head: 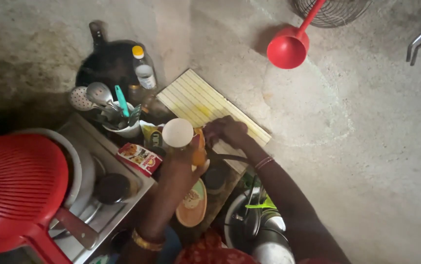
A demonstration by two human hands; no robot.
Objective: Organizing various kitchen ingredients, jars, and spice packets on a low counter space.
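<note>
gripping a white cup (pixel 177 132) in the left hand (pixel 186 159), right hand (pixel 225 131) pinching an orange packet (pixel 199 149); contents may spill if tilted.

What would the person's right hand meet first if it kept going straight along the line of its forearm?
Probably the pale ribbed board. The right hand points up and left from the forearm and already lies over the board's lower part. Beyond that stands the clear bottle, though depth is hard to judge here.

Dim, soft focus – bright right wall, left side in deep shadow
</note>
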